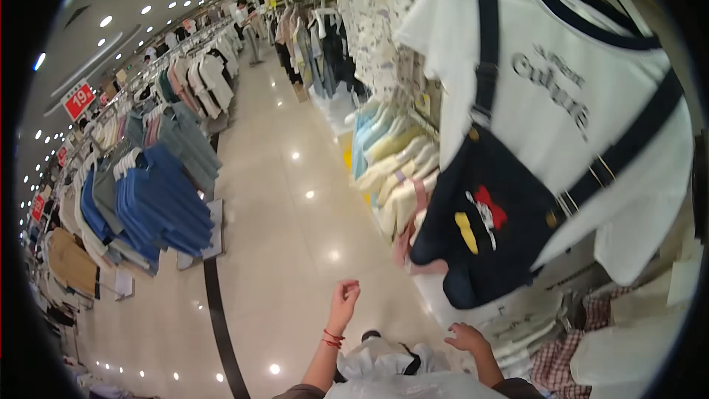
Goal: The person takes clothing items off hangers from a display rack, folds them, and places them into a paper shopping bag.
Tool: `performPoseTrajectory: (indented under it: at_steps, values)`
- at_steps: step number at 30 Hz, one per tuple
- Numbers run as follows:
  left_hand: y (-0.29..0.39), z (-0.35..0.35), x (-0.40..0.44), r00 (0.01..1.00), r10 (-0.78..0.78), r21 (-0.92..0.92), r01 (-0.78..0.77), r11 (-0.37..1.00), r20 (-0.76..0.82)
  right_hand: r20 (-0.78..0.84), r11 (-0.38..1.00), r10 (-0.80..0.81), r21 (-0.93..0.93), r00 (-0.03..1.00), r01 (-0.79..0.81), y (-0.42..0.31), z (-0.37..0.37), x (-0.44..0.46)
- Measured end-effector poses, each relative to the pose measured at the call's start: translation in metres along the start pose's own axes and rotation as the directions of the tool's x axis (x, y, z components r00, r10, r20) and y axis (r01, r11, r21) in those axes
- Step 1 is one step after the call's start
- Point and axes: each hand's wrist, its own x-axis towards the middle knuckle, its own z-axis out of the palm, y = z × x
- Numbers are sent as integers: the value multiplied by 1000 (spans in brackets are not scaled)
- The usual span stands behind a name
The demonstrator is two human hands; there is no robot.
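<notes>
Over the tiled floor, my left hand (345,304), with red cords at its wrist, is raised with its fingers curled; whether anything is between them is too small to make out. Lower and to the right, my right hand (467,338) has its fingers apart and holds nothing, near the white garments at the lower right. Above it hang a white printed T-shirt (546,59) and dark overalls (487,214) with a red and yellow figure. A white ruffled garment (384,362) lies between my forearms at the bottom edge.
Racks of blue clothes (159,196) with red price signs (78,100) line the left side. Pastel clothes (395,155) hang low on the right. A tiled aisle (284,177) runs ahead to a standing person (242,16) far off.
</notes>
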Motion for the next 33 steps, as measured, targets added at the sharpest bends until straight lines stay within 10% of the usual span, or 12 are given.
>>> performPoseTrajectory:
  at_steps: [5,10,20,23,28,33]
  values:
    - [29,-22,204,969,216,246,-239,939,116,-295,974,-184,77,938,215,-104,-69,57]
    - [71,-5,388,885,389,536,-464,705,255,-196,879,-388,214,900,426,-154,-105,120]
    - [91,55,654,803,428,718,-578,388,415,-324,763,-451,343,832,548,-243,-223,289]
    - [70,61,713,605,510,531,-791,303,612,-400,656,-475,433,784,618,-286,-283,320]
    - [91,51,746,599,239,276,-638,719,764,-490,608,-390,499,779,618,-316,-330,395]
    - [61,53,811,670,286,333,-636,696,685,-633,645,-89,551,769,528,-342,-357,498]
